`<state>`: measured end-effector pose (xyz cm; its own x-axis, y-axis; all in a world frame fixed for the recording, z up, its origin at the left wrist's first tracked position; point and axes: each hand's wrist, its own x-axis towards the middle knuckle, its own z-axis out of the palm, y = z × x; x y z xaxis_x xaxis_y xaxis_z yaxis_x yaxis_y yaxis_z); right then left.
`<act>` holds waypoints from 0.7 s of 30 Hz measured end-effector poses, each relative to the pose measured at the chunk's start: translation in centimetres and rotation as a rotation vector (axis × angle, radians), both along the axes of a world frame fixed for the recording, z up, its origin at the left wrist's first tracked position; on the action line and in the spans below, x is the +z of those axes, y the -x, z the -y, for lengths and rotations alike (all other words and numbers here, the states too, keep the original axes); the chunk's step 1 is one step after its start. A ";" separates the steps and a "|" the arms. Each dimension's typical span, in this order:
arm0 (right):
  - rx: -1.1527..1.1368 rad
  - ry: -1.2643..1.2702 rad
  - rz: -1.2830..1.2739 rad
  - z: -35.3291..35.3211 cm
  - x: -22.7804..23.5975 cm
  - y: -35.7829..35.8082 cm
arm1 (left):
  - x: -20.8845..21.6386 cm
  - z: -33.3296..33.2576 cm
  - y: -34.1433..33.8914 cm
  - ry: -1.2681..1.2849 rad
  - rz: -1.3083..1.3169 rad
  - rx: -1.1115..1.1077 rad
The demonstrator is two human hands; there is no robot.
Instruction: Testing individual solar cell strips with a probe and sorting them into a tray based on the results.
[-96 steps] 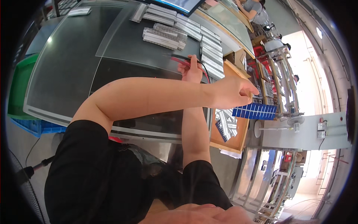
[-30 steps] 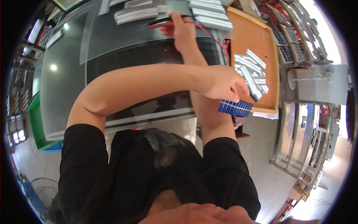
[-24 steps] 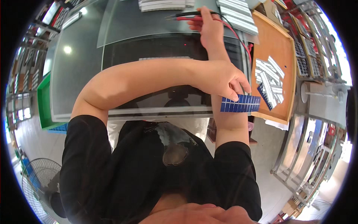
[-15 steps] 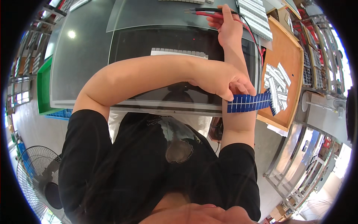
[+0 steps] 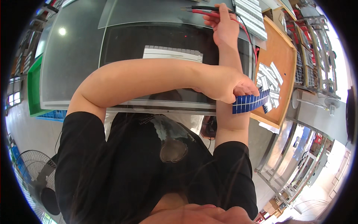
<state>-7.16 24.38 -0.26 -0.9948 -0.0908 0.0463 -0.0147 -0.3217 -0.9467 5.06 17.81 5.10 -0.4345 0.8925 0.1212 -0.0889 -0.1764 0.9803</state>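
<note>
My left arm crosses over my right forearm, and my left hand [image 5: 240, 89] pinches a blue solar cell strip [image 5: 249, 103] with pale grid lines by its edge. The strip curves out beyond my right forearm, above a wooden tray. Below its outer end, another bit of blue strip [image 5: 266, 108] shows. Farther off, my right hand [image 5: 226, 30] is closed round two test probes, one black [image 5: 207, 8] and one red [image 5: 204, 14], their metal tips pointing left. A row of pale strips [image 5: 173, 54] lies on the dark glass tabletop, partly behind my left forearm.
The wooden tray [image 5: 289, 50] at the right holds a loose pile of silvery strips [image 5: 275, 76]. Stacked strips [image 5: 250, 20] lie at the far right of the table. Probe cables run along its right edge. A green bin [image 5: 34, 87] and a fan [image 5: 35, 175] stand at left.
My left hand has shifted slightly rightward along my right forearm with the solar cell strip, which now tilts upward at its outer end. The whole view has moved a little; my right hand keeps the probes.
</note>
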 end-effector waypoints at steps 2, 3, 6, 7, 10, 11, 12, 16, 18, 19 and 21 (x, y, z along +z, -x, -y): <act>0.011 0.015 0.001 0.3 0.1 -0.1 | 0.7 -0.6 -0.1 0.040 -0.018 0.009; -0.016 -0.005 0.078 0.2 0.4 -0.1 | 0.5 -1.3 -0.1 0.023 -0.031 0.033; -0.036 -0.021 0.079 0.6 0.9 -0.4 | 1.1 -2.2 -0.4 -0.008 -0.107 0.066; 0.001 -0.003 -0.005 0.5 0.6 -0.2 | 1.4 -2.6 -0.5 0.003 -0.094 0.095; 0.013 0.016 -0.005 0.3 0.0 0.1 | 2.0 -3.5 -1.1 -0.029 -0.072 0.136; 0.034 0.030 -0.020 0.3 0.0 0.1 | 1.9 -3.9 -1.2 -0.074 -0.074 0.179; 0.024 0.039 -0.001 0.2 0.0 -0.1 | 1.9 -4.2 -1.2 -0.119 -0.075 0.221; 0.027 0.047 0.012 0.6 0.3 -0.4 | 2.7 -4.5 -1.2 -0.069 -0.114 0.319; 0.026 0.042 0.019 0.5 0.5 -0.6 | 2.8 -4.7 -1.2 -0.068 -0.128 0.323; 0.026 0.042 0.018 0.4 0.5 -0.6 | 2.7 -4.8 -1.2 -0.067 -0.134 0.329; 0.027 0.044 0.012 0.3 0.5 -0.5 | 2.6 -4.8 -1.2 -0.070 -0.143 0.329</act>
